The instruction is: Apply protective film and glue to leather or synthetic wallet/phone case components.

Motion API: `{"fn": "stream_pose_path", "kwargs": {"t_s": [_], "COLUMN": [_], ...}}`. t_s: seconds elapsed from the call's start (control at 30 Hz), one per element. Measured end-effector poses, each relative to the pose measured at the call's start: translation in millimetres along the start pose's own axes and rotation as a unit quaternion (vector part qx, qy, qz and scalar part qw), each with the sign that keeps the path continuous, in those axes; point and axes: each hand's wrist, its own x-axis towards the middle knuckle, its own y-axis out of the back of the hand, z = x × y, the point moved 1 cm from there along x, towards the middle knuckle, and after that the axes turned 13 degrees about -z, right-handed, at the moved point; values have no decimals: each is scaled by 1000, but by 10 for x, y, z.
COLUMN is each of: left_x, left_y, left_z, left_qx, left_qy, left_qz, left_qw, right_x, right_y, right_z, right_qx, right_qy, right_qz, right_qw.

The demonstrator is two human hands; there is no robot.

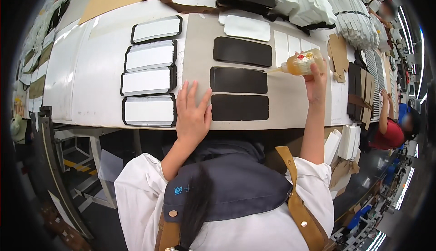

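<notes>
My right hand (316, 71) is wrapped around a see-through yellowish plastic squeeze bottle (299, 65), to the right of a smooth, flat, dark oblong panel (239, 80). The bottle's long, thin tip points at that panel's far right corner; I can't tell if they touch. My left hand (193, 110) is flat with its fingers spread, just left of the panel, well apart from my right. One black oblong piece (243, 51) lies just past the panel, another (240, 107) just nearer me. White oblong pieces with black edges (149, 80) lie farther left. Squeezing too hard could drip stuff past the panel's edge. If my left fingers slip, they could push it crooked.
</notes>
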Motion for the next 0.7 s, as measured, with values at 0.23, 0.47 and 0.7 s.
{"fn": "stream_pose_path", "kwargs": {"t_s": [0.23,0.47,0.7], "left_x": [-6,-12,-9], "left_y": [4,3,8], "left_z": [7,6,8], "left_qx": [-2,-2,8], "left_qy": [1,-2,-1], "left_qz": [1,1,0], "left_qw": [1000,1000,1000], "right_x": [15,-7,-176], "right_y": [62,94,-28], "right_z": [90,104,-31], "right_qx": [-27,-13,-46], "right_qy": [-3,-15,-38], "right_qz": [23,20,-11], "right_qw": [999,1000,998]}}
